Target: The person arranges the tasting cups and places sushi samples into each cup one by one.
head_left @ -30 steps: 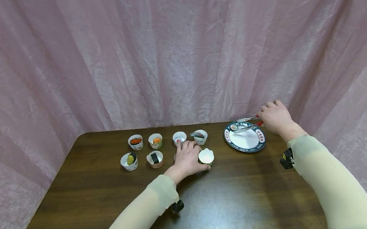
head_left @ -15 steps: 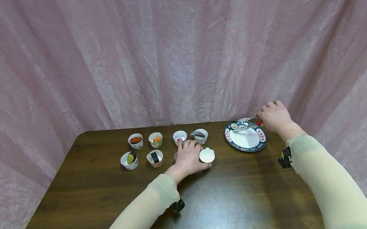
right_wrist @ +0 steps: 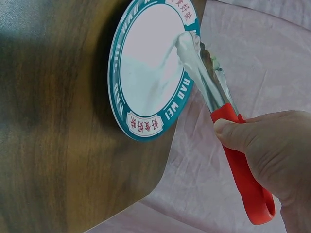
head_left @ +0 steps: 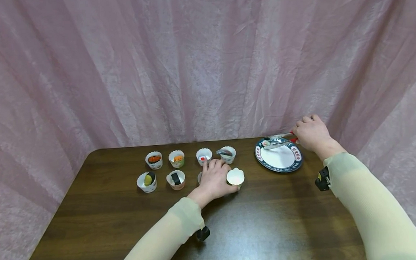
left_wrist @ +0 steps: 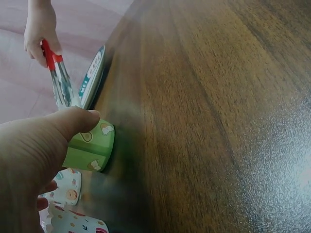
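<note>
My left hand (head_left: 216,181) holds a green paper baking cup (left_wrist: 92,148), its thumb along the near side. The cup's white inside shows in the head view. My right hand (head_left: 312,133) grips metal tongs (right_wrist: 209,77) by their red handles. The tong arms are spread over the left part of a white plate (head_left: 281,159) with a dark teal patterned rim. Between the tong tips in the head view is a small round sushi roll piece (head_left: 265,143).
Several paper cups with sushi pieces stand in two rows: one with orange-red topping (head_left: 154,160), a cup with a black-banded piece (head_left: 175,180), and a cup with a fish-like piece (head_left: 226,154) among them. A pink curtain (head_left: 204,66) hangs behind the wooden table (head_left: 102,216).
Both hands stay nearly where they were. The view shifts slightly, and the green cup appears a touch further right beside my left hand.
</note>
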A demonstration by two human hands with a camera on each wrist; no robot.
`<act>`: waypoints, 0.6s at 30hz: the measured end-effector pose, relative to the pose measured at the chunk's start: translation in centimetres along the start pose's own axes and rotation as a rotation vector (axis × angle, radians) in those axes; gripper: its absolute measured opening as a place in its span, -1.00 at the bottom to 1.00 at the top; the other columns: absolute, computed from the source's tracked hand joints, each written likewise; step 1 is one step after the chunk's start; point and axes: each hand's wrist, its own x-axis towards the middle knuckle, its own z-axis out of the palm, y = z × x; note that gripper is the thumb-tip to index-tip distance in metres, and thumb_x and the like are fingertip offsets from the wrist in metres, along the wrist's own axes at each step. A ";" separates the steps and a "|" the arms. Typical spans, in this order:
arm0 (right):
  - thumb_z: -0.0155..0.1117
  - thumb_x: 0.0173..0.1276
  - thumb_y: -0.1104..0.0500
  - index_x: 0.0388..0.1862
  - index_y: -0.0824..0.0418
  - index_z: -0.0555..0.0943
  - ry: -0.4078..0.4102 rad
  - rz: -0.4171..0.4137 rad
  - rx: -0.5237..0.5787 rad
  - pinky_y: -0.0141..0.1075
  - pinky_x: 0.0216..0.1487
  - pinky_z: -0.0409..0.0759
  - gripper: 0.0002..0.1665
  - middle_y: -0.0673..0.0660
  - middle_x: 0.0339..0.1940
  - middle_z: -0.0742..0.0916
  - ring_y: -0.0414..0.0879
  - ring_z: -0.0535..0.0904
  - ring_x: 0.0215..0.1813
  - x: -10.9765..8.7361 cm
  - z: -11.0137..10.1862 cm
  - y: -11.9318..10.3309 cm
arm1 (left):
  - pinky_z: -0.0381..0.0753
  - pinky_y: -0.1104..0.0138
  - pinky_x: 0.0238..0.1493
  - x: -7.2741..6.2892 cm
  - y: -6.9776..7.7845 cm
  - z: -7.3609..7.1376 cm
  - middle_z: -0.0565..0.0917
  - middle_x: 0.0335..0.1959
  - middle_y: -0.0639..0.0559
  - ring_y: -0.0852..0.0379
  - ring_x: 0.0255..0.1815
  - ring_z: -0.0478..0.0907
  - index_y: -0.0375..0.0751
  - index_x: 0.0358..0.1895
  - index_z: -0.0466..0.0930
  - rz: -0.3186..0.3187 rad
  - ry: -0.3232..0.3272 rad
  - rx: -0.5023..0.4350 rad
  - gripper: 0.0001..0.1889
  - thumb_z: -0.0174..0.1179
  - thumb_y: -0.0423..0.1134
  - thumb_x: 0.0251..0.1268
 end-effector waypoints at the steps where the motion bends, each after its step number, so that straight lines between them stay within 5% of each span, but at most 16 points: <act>1: 0.58 0.21 0.07 -0.04 0.25 0.74 -0.005 0.002 0.004 0.24 0.25 0.36 -0.59 0.24 -0.10 0.74 0.25 0.52 0.06 0.0 0.0 0.0 | -0.05 -0.28 0.49 0.0 0.0 0.0 0.49 0.29 0.00 -0.09 0.43 0.23 0.03 0.07 0.66 0.001 -0.002 -0.002 -0.32 0.42 0.39 -0.03; 18: 0.56 0.23 0.04 -0.13 0.21 0.72 -0.012 -0.014 0.016 0.24 0.21 0.35 -0.66 0.21 -0.15 0.73 0.24 0.53 0.03 0.1 0.3 0.1 | -0.10 -0.22 0.53 0.1 0.3 -0.1 0.42 0.37 0.00 -0.07 0.47 0.18 0.06 0.11 0.61 -0.029 -0.022 -0.028 -0.28 0.40 0.46 -0.03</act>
